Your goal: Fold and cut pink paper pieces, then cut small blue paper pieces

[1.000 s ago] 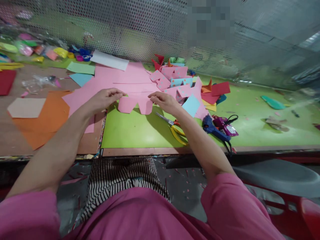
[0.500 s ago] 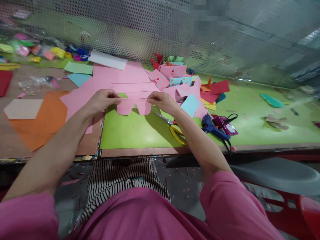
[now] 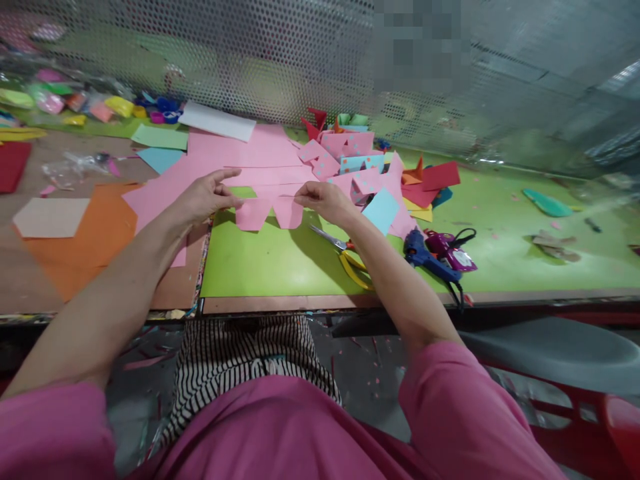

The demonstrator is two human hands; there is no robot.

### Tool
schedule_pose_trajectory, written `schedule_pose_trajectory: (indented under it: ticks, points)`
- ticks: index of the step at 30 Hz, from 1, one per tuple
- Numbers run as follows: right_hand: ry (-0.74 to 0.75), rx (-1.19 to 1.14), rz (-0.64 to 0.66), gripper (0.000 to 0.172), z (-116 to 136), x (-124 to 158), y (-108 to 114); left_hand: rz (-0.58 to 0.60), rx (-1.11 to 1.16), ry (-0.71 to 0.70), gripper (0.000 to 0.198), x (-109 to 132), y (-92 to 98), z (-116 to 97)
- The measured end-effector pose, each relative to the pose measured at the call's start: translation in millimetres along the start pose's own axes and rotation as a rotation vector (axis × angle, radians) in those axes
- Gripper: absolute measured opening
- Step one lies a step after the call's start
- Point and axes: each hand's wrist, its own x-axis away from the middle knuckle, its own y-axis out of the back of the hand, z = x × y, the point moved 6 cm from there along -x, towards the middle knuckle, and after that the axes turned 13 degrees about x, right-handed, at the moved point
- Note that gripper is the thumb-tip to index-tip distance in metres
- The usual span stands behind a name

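A pink paper cutout (image 3: 253, 215) with two lobes and a notch between them hangs upright over the lime-green mat (image 3: 260, 270). At its left upper corner, my left hand (image 3: 209, 193) holds the paper at the thumb, its index finger lifted away from it. My right hand (image 3: 323, 199) pinches the opposite upper corner between thumb and fingers. Below my right wrist lie yellow-handled scissors (image 3: 350, 259), partly covered by my forearm. Large pink paper sheets (image 3: 260, 150) lie just behind the cutout.
Folded dotted paper pieces (image 3: 347, 143) are heaped behind my right hand. A blue glue gun (image 3: 427, 257) lies right of my right forearm, beside a purple device (image 3: 453, 250). Orange paper (image 3: 110, 223) covers the left side, and a perforated metal panel (image 3: 250, 60) closes the back.
My left index finger has lifted and straightened away from the paper, where the fingers were bunched together before. The cutout and my right hand have hardly moved.
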Motion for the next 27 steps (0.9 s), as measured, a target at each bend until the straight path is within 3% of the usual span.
schedule_pose_trajectory:
  ticks: [4, 8, 15, 21, 27]
  points:
    - [0.044, 0.053, -0.04, 0.019, 2.8, 0.5, 4.5, 0.006, 0.02, 0.04, 0.07, 3.6, -4.6, 2.9]
    - [0.227, 0.212, -0.143, 0.041, 36.0, 2.3, 10.0, -0.018, 0.062, 0.074, 0.058, 8.3, -10.7, 6.8]
    - [0.259, 0.383, 0.126, 0.019, 91.4, -14.8, -17.7, 0.017, 0.067, 0.066, 0.059, 9.6, -17.1, -0.6]
    - [0.227, 0.258, 0.143, 0.022, 83.5, -25.9, -14.2, 0.019, 0.122, 0.094, 0.031, 17.8, -17.7, 1.9]
    - [0.223, 0.238, 0.125, 0.022, 76.9, -29.1, -12.5, 0.076, -0.076, 0.133, 0.022, 14.8, -18.7, 2.8]
